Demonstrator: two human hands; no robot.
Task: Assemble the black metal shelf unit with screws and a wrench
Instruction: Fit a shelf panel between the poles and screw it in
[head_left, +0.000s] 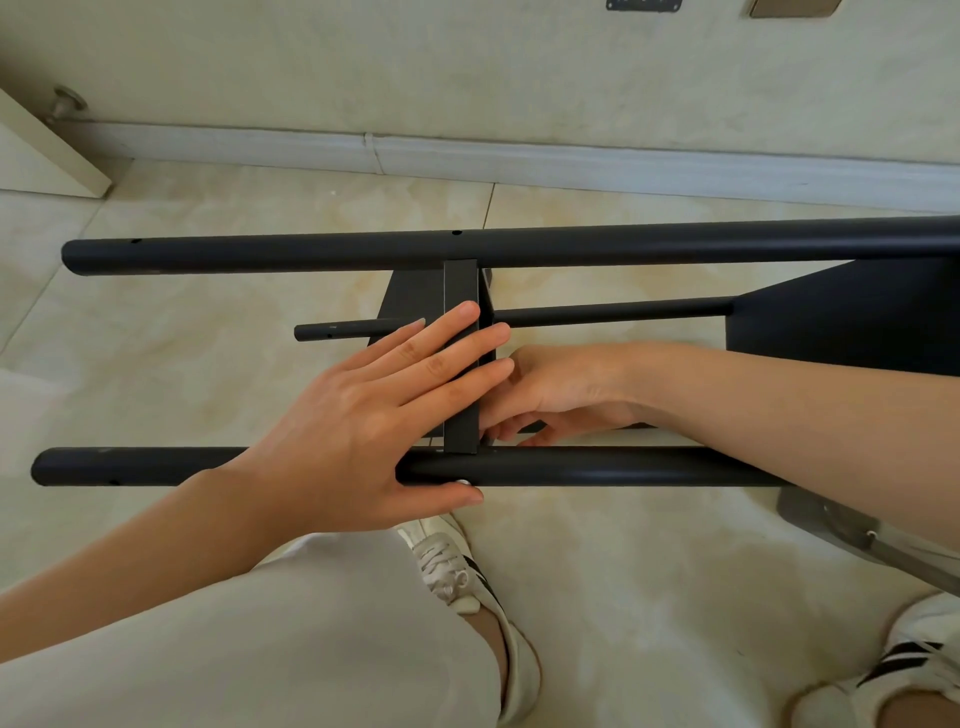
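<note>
1. The black metal shelf unit (519, 249) lies on its side on the pale tiled floor (208, 364), its long round black tubes running left to right, one far and one near me.
2. A flat black metal shelf panel (461, 291) stands on edge between the two thick tubes, spanning from the far tube (260, 252) to the near tube (623, 470).
3. My left hand (363, 410) lies flat with fingers straight across the edge of this panel; my thumb rests along the near tube, just beside a small silver screw head (461, 483).
4. My right hand (550, 395) reaches in from the right behind the panel, fingers curled down by the joint with the near tube; what they pinch, if anything, I cannot tell.
5. A thinner black rod (613, 312) runs left to right lower down, meeting a second black panel (857, 312) at the right.
6. My white sneakers (452, 566) and light trousers (260, 649) are nearest me.
</note>
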